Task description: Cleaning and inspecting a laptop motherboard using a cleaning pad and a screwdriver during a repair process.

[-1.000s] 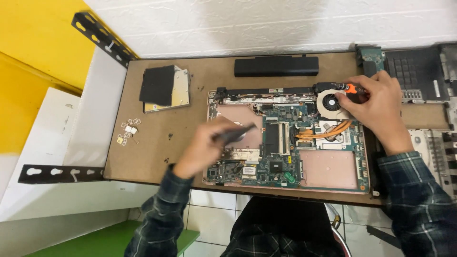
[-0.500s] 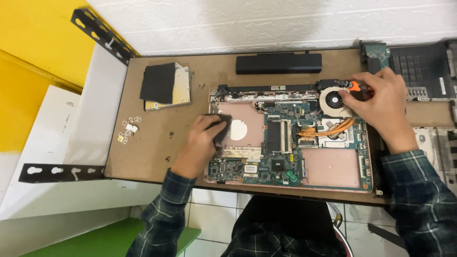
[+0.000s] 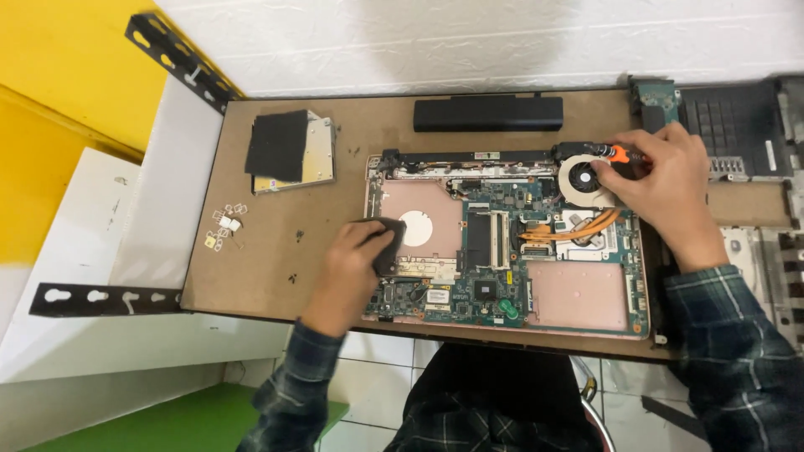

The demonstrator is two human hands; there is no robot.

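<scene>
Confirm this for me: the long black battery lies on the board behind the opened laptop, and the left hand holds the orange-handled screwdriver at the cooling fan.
Wrong in one respect: it is the right hand that holds the orange-handled screwdriver at the cooling fan, as the head view shows. The left hand rests on a small black part on the laptop's left side. The long black battery does lie on the board behind the opened laptop.

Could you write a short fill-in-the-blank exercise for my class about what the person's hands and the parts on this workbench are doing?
1. The right hand holds a tool with an ____ handle over the round fan.
2. The left hand rests on a small ____ part at the opened laptop's left side.
3. The long black battery lies ____ the laptop, nearer the wall.
4. The drive lies to the laptop's ____.

Missing words: orange; black; behind; left
</scene>
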